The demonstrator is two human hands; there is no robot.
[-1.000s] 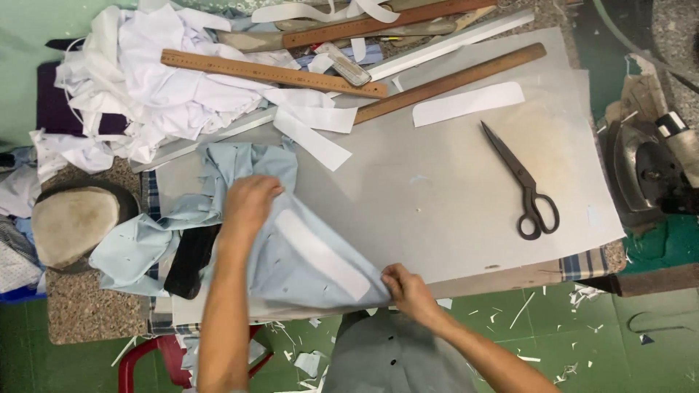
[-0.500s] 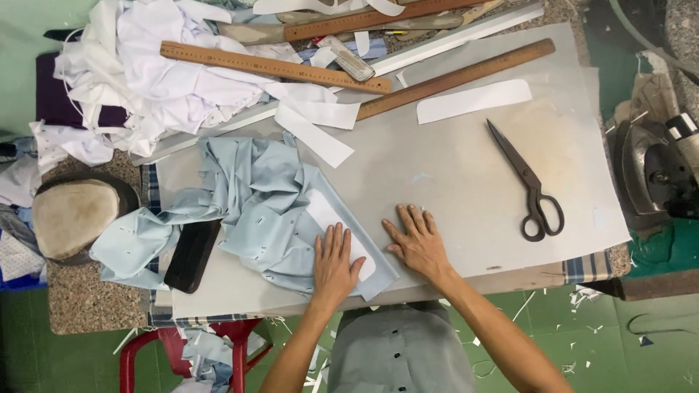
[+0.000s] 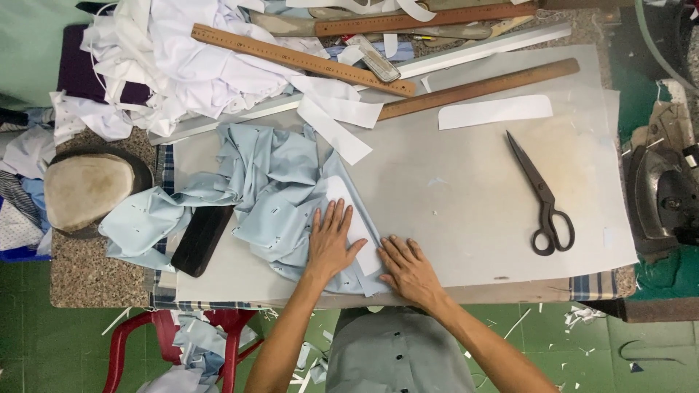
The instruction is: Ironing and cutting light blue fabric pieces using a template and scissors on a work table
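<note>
Both your hands, left hand point(image 3: 329, 246) and right hand point(image 3: 408, 268), are pressing flat with fingers spread apart, pinning the pale blue cloth point(image 3: 273, 193) and white strip point(image 3: 352, 218) against the bench point(image 3: 466, 196) at six o'clock.

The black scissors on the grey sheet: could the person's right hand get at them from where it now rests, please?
Probably yes: the right hand lies flat on the light blue fabric, and only bare grey sheet separates it from the scissors.
</note>
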